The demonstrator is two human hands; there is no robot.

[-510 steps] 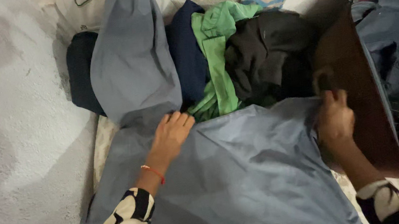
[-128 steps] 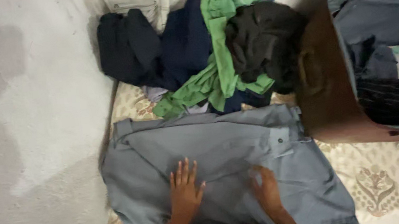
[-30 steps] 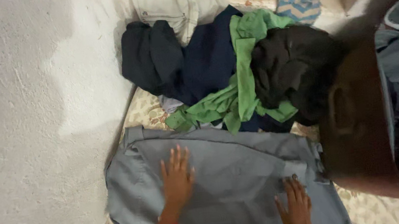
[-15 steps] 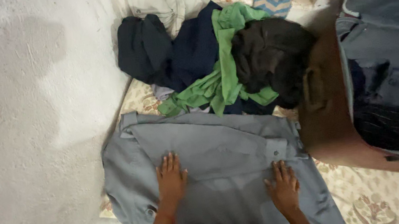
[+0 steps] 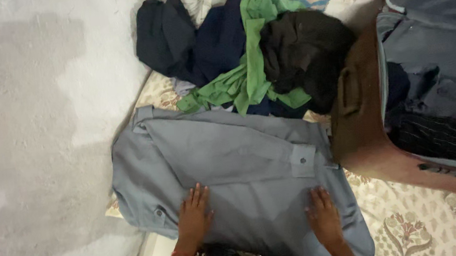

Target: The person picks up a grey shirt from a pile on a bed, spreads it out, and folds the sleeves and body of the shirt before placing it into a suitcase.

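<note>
1. Left hand (image 5: 194, 221): fingers (image 5: 197, 196) spread and flat, palm down on the near left part of the grey shirt (image 5: 226, 167); nothing is grasped.
2. Right hand (image 5: 323, 218): fingers (image 5: 320, 196) likewise open and flat, pressing the near right part of the same shirt, below its buttoned pocket flap (image 5: 303, 160).
3. Grey shirt: lies spread across a patterned bed sheet (image 5: 418, 221), collar end toward the wall (image 5: 31, 137) on the left. Judging by its lie, it looks smoothed out, with the left sleeve turned inward; no compact fold is made yet.
4. Heap of clothes (image 5: 242, 47) beyond the shirt: dark blue, green, black and white pieces, all unfolded and apparently untouched.
5. Open brown suitcase (image 5: 361, 131) at right, just beside the shirt, already holds some dark clothes.
</note>
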